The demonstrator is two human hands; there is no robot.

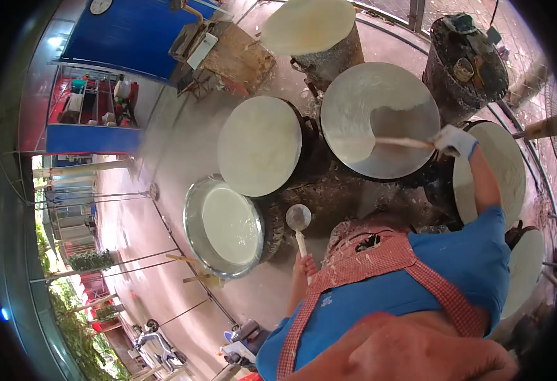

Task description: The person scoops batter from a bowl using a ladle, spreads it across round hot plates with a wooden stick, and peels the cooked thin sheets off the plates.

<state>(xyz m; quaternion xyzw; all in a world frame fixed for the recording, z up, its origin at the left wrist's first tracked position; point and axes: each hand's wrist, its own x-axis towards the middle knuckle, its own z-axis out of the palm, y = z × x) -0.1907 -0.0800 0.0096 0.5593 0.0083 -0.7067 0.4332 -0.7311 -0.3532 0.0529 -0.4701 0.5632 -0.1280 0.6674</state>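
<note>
My right hand, in a white glove, grips the wooden handle of a spreader. Its far end is blurred over a large round griddle. Pale batter covers much of that griddle, leaving a darker grey patch of bare plate. My left hand is wrapped round the light handle of a metal ladle, held low in front of the apron. Just left of the ladle stands a shiny metal basin with white batter inside. The ladle is apart from the basin.
Other round griddles with pale layers stand around me: one left, one at the back, and two at right. A dark drum carries small items. Behind stands a wooden box-like table. Hoses run along the floor.
</note>
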